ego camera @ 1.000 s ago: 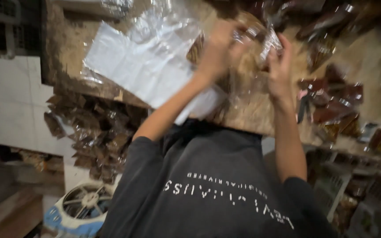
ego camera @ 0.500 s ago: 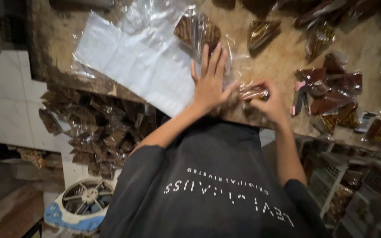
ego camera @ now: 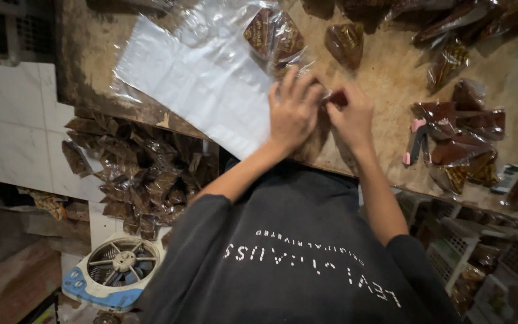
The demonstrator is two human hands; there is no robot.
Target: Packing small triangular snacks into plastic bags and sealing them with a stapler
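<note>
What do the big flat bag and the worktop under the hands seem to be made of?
Bag: thin clear plastic film, glossy; it looks whitish where flat, with crinkled shiny folds at its upper end. Worktop: probably wood or board, matte brown and mottled, with a worn, chipped front edge; the exact material is unclear. The left hand lies at the bag's edge, beside the right hand.

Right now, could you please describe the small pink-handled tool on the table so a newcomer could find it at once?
Start at the worn brown table and go to the person's right hand. Past that hand, beside a cluster of dark brown packets, lies the small tool. It alone there is unwrapped, with pink and dark parts; everything around it is a brown snack in clear plastic.
</note>
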